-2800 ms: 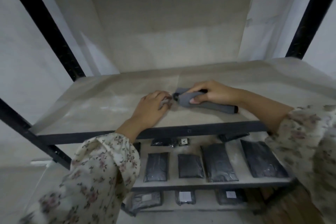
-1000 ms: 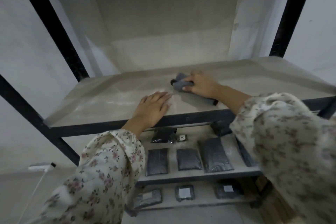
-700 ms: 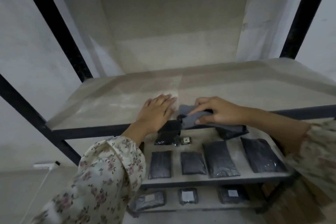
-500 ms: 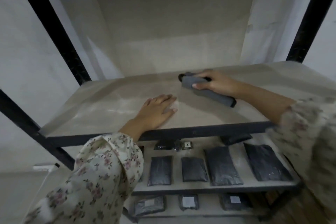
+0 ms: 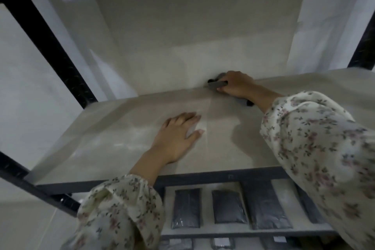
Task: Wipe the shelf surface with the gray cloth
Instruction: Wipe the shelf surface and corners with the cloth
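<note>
Right hand: the right hand [image 5: 236,84] is reached far back on the shelf. Its fingers are curled down tight on the gray cloth [image 5: 217,83] and press it flat.
Left hand: the left hand [image 5: 178,137] lies flat on the shelf, palm down. Its fingers are stretched out and close together, with the thumb out to the side. It holds nothing.
Shelf: the shelf surface [image 5: 121,140] is wide and pale. It has a dark front edge [image 5: 213,177]. Black posts [image 5: 50,46] stand at its corners.
Sleeves: both arms wear flowered sleeves [image 5: 316,148]. The right sleeve is big and close to the camera.
Lower shelf: the lower shelf [image 5: 284,193] sits under the top one. Dark flat packets [image 5: 186,208] lie on it in a row, side by side.
Gray cloth: the cloth is at the back of the shelf, right where it meets the back wall [image 5: 182,36]. Most of it is hidden under the right hand. A bit sticks out past the fingertips, and a bit more shows by the wrist.
</note>
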